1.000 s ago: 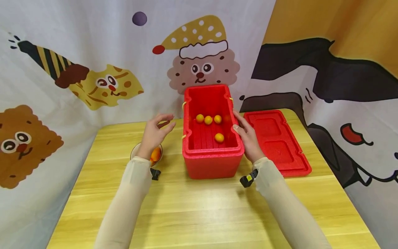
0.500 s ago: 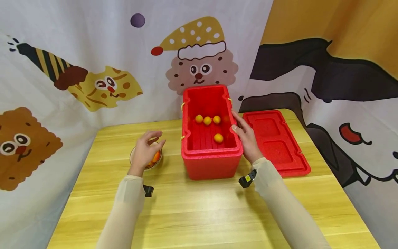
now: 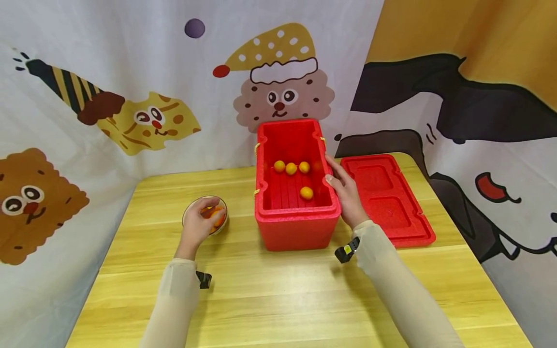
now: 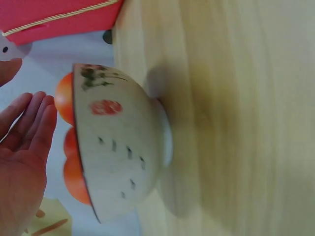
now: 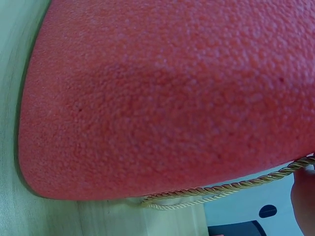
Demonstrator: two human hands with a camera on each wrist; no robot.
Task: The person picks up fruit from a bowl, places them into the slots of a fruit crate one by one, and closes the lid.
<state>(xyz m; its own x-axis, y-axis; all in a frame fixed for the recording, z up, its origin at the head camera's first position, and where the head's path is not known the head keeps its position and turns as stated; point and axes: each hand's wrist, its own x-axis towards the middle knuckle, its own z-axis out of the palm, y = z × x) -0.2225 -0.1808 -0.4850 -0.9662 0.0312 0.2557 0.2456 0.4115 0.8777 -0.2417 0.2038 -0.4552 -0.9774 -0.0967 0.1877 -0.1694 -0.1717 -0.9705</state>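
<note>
My left hand [image 3: 199,222] hovers over a white bowl [image 4: 123,142] printed with flowers, at the left of the table. Its thumb stands apart from the fingers. In the left wrist view the fingertips [image 4: 48,105] come right up to a round orange fruit [image 4: 65,98], with more of the fruit heaped above the bowl's rim. My right hand [image 3: 348,195] holds the right side of a red foam box [image 3: 298,232], thumb at the rim notch and fingers along the outer wall. Inside the box lie several small orange fruits [image 3: 306,193].
A red lid [image 3: 389,212] lies flat to the right of the box. Yellow rope handles [image 5: 236,187] run along the box sides. A printed curtain [image 3: 174,72] hangs behind the wooden table [image 3: 278,299].
My left hand has moved from beside the box, left and toward me, then down over the bowl. The right hand stays at the box, and the box keeps its place.
</note>
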